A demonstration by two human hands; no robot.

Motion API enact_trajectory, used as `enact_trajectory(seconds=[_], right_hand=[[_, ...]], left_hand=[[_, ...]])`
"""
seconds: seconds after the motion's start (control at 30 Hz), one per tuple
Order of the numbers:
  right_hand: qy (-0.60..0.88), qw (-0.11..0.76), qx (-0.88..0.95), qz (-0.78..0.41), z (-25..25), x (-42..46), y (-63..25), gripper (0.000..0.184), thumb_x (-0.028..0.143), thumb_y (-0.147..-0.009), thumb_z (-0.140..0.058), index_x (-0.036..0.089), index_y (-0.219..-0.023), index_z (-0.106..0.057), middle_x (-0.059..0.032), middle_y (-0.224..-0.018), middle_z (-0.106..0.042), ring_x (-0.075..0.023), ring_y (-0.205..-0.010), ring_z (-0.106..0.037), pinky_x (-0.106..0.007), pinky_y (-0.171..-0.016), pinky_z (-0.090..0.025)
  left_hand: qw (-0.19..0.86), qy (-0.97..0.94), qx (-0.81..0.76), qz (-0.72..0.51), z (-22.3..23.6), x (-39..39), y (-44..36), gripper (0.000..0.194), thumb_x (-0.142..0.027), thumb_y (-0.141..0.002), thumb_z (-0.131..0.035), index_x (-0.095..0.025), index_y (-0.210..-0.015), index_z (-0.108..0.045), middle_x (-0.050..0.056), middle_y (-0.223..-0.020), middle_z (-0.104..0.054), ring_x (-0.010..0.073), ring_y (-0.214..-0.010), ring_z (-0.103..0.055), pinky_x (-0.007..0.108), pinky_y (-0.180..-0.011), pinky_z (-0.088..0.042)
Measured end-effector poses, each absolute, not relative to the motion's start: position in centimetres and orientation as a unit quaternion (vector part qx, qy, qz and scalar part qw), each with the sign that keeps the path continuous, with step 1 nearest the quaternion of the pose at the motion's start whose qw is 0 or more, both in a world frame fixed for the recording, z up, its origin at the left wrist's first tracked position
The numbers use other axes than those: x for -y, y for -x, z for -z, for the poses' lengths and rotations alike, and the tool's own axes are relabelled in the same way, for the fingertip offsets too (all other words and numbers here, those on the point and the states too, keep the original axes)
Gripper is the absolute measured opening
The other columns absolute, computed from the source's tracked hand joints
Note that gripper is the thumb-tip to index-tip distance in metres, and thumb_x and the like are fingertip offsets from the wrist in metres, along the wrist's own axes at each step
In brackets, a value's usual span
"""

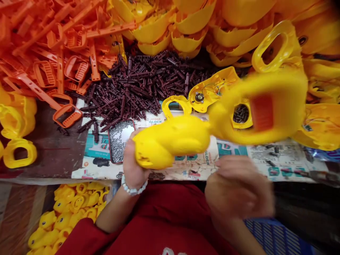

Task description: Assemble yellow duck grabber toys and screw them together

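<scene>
My left hand, with a pale beaded bracelet at its wrist, is closed around the left end of a yellow plastic toy duck. The toy lies sideways above the bench edge. My right hand is apart from it, to the right, its fingers smeared by motion. Above that hand is a large blurred yellow shell with a reddish-orange rectangular patch; I cannot tell whether anything supports it. Behind the toy lies an open yellow half shell with a round metal part and thin wires.
Dark maroon plastic parts lie heaped behind. Orange handled pieces pile up at back left, stacked yellow shells at the back. A tray of small silver screws sits left. Below are yellow duck pieces and a blue basket.
</scene>
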State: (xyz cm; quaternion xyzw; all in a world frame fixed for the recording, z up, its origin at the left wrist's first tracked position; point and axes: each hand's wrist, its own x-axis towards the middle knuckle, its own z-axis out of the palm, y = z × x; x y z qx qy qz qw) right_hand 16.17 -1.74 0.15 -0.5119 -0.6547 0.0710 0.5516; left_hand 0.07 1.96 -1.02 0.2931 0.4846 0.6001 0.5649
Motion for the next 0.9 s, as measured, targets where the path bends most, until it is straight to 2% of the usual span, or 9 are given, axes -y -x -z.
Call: enact_trajectory(seconds=[0.13, 0.3, 0.5, 0.6, 0.63, 0.7, 0.73, 0.8, 0.9], right_hand=[[0.478, 0.485, 0.713, -0.166, 1.1, 1.2, -12.9, 0.049, 0.051, -0.101, -0.031, 0.012, -0.073, -0.044, -0.0035, -0.066, -0.042, -0.0141, -0.061, -0.040, -0.027, -0.054, -0.028], [0.404, 0.511, 0.745, -0.143, 1.4, -0.1, -11.3, 0.043, 0.031, -0.101, -0.034, 0.014, -0.061, -0.034, -0.0008, -0.057, -0.035, -0.0125, -0.055, -0.029, -0.029, -0.053, -0.019], [0.380, 0.502, 0.767, -0.120, 1.0, 0.1, -11.8, 0.043, 0.027, -0.100, -0.035, 0.014, -0.059, -0.034, -0.0010, -0.057, -0.038, -0.0126, -0.054, -0.029, -0.029, -0.053, -0.018], [0.435, 0.494, 0.744, -0.118, 0.4, 0.2, -12.0, 0.042, 0.039, -0.101, -0.040, 0.013, -0.069, -0.046, -0.0034, -0.065, -0.046, -0.0149, -0.061, -0.041, -0.028, -0.055, -0.028], [0.456, 0.509, 0.715, -0.148, 0.1, 0.1, -12.2, 0.042, 0.049, -0.099, -0.043, 0.011, -0.083, -0.053, -0.0059, -0.076, -0.053, -0.0173, -0.071, -0.048, -0.029, -0.060, -0.035], [0.458, 0.560, 0.640, -0.259, -0.7, -0.2, -12.4, 0.054, 0.062, -0.092, -0.050, 0.012, -0.114, -0.051, -0.0096, -0.105, -0.054, -0.0222, -0.094, -0.052, -0.033, -0.078, -0.045], [0.441, 0.583, 0.603, -0.319, -1.0, -0.4, -12.5, 0.056, 0.062, -0.090, -0.053, 0.016, -0.121, -0.048, -0.0087, -0.113, -0.051, -0.0227, -0.101, -0.051, -0.034, -0.084, -0.046], [0.402, 0.606, 0.562, -0.395, -1.4, -0.9, -12.6, 0.040, 0.050, -0.092, -0.058, 0.021, -0.119, -0.052, -0.0041, -0.116, -0.051, -0.0200, -0.103, -0.053, -0.029, -0.085, -0.048], [0.386, 0.644, 0.533, -0.391, -0.9, -1.0, -13.0, 0.026, 0.036, -0.096, -0.055, 0.021, -0.117, -0.056, -0.0024, -0.112, -0.054, -0.0169, -0.099, -0.055, -0.022, -0.082, -0.050]], left_hand=[[0.569, -0.106, -0.453, -0.678, 0.2, -2.2, -0.4, 0.038, -0.048, -0.086, -0.042, -0.018, -0.088, -0.065, 0.004, -0.082, -0.071, 0.0180, -0.077, -0.066, 0.028, -0.068, -0.055], [0.632, -0.064, -0.425, -0.645, 0.2, -1.4, -0.9, 0.038, -0.053, -0.084, -0.044, -0.023, -0.087, -0.067, 0.002, -0.084, -0.071, 0.0178, -0.074, -0.066, 0.030, -0.068, -0.055], [0.634, 0.009, -0.454, -0.626, 0.1, -1.5, -0.8, 0.034, -0.049, -0.079, -0.048, -0.020, -0.087, -0.065, 0.004, -0.085, -0.069, 0.0210, -0.083, -0.065, 0.032, -0.076, -0.053], [0.624, 0.012, -0.451, -0.638, 0.1, -1.7, -0.8, 0.040, -0.049, -0.084, -0.040, -0.020, -0.089, -0.067, 0.004, -0.085, -0.070, 0.0208, -0.077, -0.065, 0.032, -0.069, -0.054], [0.617, 0.001, -0.451, -0.645, 0.1, -1.6, -1.0, 0.042, -0.049, -0.085, -0.038, -0.020, -0.090, -0.067, 0.004, -0.084, -0.071, 0.0208, -0.076, -0.066, 0.032, -0.067, -0.055], [0.589, -0.032, -0.458, -0.665, 0.3, -1.4, -1.5, 0.042, -0.050, -0.085, -0.039, -0.021, -0.092, -0.068, 0.003, -0.082, -0.071, 0.0207, -0.078, -0.066, 0.030, -0.068, -0.055], [0.570, -0.051, -0.464, -0.676, 0.5, -1.1, -1.8, 0.040, -0.051, -0.084, -0.041, -0.022, -0.094, -0.068, 0.002, -0.081, -0.071, 0.0206, -0.082, -0.066, 0.028, -0.070, -0.055], [0.539, -0.093, -0.474, -0.689, 0.9, -0.6, -2.3, 0.040, -0.054, -0.082, -0.043, -0.025, -0.098, -0.067, 0.001, -0.080, -0.071, 0.0206, -0.088, -0.066, 0.027, -0.074, -0.054], [0.543, -0.232, -0.503, -0.631, 1.3, 0.5, -1.6, 0.055, -0.067, -0.080, -0.035, -0.027, -0.106, -0.062, 0.004, -0.090, -0.069, 0.0223, -0.093, -0.064, 0.030, -0.076, -0.054]])
